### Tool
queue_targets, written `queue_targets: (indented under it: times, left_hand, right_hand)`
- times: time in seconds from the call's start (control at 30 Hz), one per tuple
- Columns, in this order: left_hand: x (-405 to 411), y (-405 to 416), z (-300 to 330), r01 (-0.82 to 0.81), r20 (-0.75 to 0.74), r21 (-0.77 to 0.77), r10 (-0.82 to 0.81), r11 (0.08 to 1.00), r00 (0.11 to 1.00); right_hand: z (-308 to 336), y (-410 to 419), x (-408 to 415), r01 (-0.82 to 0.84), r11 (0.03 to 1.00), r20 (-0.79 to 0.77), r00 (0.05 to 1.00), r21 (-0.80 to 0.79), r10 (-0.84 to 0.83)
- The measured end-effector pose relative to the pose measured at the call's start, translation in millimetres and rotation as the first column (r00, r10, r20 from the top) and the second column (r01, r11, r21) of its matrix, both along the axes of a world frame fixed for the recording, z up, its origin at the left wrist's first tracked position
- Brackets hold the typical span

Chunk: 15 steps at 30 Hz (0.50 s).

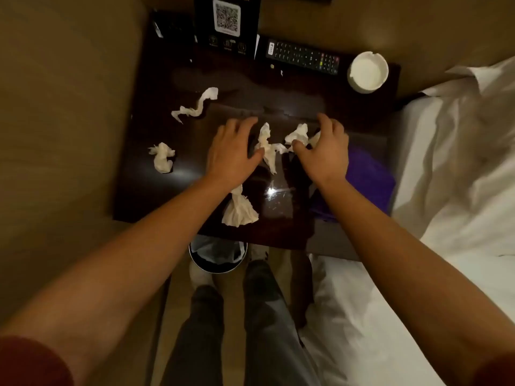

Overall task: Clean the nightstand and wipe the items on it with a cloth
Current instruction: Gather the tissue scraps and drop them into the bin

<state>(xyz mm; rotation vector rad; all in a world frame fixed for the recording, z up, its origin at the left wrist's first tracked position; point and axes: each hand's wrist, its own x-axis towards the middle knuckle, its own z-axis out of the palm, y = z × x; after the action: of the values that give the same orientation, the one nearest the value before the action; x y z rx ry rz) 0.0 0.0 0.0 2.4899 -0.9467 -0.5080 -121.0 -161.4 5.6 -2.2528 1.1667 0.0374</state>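
The dark glossy nightstand (156,196) carries several crumpled white tissues: one long twisted tissue (196,105) at the back left, a balled tissue (162,157) at the left, a flared tissue (239,210) near the front edge. My left hand (232,150) hovers with spread fingers beside a middle tissue (267,147). My right hand (324,151) reaches over another crumpled tissue (299,135), fingers curved, thumb touching it. A purple cloth (367,179) lies under my right wrist at the right edge.
At the back stand a black QR-code sign (227,23), a black remote control (302,55) and a white ashtray (367,72). A lined waste bin (217,253) sits on the floor below the front edge. White bedding (457,162) borders the right side.
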Motion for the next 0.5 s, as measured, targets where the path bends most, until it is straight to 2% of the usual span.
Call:
queue_targets:
  times: [0.1,0.37,0.5]
  left_hand:
    - [-6,-11,-5,-0.043,-0.101,0.077,0.050,0.996,0.994]
    - [-7,-30,-12,0.093,-0.143,0.194,-0.066,0.976,0.987]
    - [-8,-36,-15,0.112,-0.171,0.133,-0.089,0.985,0.981]
  right_hand:
    - [-6,2,3,0.025,0.998,0.010,1.000,-0.049,-0.025]
    - [-25,6,6,-0.093,0.983,-0.154,0.986,-0.157,0.069]
    - [-28,6,9,-0.071,0.986,-0.074,0.995,-0.150,0.060]
